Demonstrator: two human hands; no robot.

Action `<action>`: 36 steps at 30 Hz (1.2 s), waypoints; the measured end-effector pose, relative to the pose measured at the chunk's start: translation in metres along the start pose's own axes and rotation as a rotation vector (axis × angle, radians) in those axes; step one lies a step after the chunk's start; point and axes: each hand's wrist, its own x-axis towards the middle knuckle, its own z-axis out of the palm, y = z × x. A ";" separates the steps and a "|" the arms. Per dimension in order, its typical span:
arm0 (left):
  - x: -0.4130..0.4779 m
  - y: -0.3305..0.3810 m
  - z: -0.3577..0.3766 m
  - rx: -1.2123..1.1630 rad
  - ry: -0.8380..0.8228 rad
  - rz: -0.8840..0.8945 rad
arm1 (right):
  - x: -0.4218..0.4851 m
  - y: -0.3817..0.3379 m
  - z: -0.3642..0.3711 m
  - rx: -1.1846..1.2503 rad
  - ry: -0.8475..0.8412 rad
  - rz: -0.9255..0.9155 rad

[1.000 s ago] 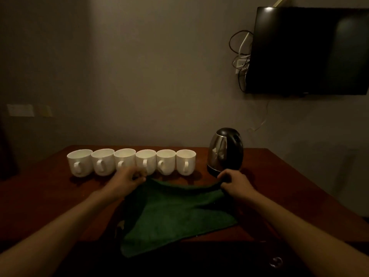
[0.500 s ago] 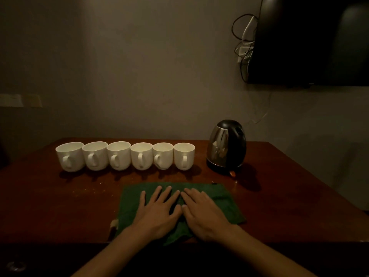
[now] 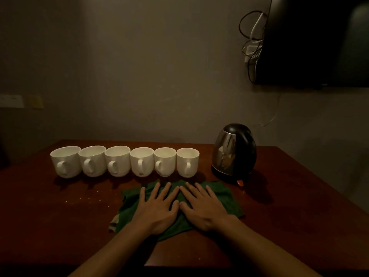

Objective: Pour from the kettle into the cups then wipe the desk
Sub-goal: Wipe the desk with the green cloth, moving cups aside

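Observation:
A green cloth [image 3: 229,198] lies on the dark wooden desk [image 3: 60,216], just in front of a row of several white cups [image 3: 139,161]. My left hand [image 3: 157,208] and my right hand [image 3: 201,206] press flat on the cloth side by side, fingers straight and spread, fingertips close to the cups. A steel kettle with a black lid and handle [image 3: 234,151] stands upright on the desk to the right of the cups, beyond my right hand.
Small pale crumbs or drops [image 3: 83,197] speckle the desk left of the cloth. A dark television [image 3: 319,41] hangs on the wall at upper right with cables [image 3: 252,37] beside it. The desk's near edge runs below my forearms.
A second ago my hands pinched the cloth's far corners and spread it. They then came together flat on it, and now they have slid the cloth forward toward the cups.

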 end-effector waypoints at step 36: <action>-0.001 0.222 0.016 -0.029 -0.126 0.267 | -0.172 0.161 -0.024 0.000 0.035 0.395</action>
